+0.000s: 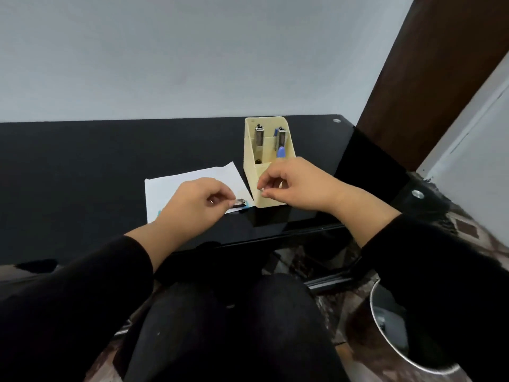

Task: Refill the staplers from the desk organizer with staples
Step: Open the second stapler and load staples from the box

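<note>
A cream desk organizer [268, 161] stands on the black desk [82, 175] and holds two upright staplers, one on the left [259, 137] and one with blue trim on the right [281, 142]. On a white sheet of paper [176, 186] lies a small teal stapler [240, 203], metal top showing. My left hand [195, 208] pinches that stapler at its near end. My right hand [297, 186] hovers in front of the organizer, its fingertips pinching a small strip of staples [261, 189].
A grey wall rises behind the desk. A dark wooden post [429, 73] stands at the right. Below the desk's front edge are my legs and, at the lower right, a round metal bin [407, 351] on a patterned floor.
</note>
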{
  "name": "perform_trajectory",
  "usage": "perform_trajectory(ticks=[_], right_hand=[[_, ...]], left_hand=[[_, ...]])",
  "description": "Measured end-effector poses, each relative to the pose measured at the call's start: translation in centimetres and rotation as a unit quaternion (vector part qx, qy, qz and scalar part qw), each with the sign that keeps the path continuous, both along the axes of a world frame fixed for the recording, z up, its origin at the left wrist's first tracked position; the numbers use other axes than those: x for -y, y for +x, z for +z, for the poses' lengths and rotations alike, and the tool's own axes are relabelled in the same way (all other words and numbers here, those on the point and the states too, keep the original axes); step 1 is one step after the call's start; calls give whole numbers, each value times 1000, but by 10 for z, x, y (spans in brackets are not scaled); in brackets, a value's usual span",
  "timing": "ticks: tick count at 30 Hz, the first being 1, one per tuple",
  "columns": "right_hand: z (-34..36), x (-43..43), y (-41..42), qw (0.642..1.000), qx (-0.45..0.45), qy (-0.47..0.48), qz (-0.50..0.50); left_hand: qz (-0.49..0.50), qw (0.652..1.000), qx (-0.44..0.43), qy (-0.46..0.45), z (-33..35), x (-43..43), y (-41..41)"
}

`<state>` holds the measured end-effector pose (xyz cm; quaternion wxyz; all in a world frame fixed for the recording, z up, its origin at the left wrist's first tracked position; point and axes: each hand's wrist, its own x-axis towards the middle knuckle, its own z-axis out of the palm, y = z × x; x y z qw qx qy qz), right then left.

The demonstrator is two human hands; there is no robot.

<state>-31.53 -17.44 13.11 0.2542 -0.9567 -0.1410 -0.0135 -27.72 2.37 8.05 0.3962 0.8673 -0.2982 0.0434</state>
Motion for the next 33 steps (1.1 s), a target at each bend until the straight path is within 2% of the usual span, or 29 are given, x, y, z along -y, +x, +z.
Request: perform_trajectory(ticks=[8, 13, 18, 24, 33], right_hand=[[9, 86, -89, 994, 13, 17, -106], [0, 142, -150, 980, 18, 65, -187], [-19, 194, -210, 950, 11, 97, -296], [-48, 241, -260, 915, -23, 75, -395], [-91, 279, -287, 874, -65, 66, -478]], left_hand=[[-102, 993, -41, -47, 15, 99, -43], [-166, 981, -59, -80, 14, 162, -73], [-234, 965, -86, -81, 3, 227, -108], [-288, 949, -108, -72, -6, 285, -148], [-321, 936, -129, -67, -18, 320, -170]])
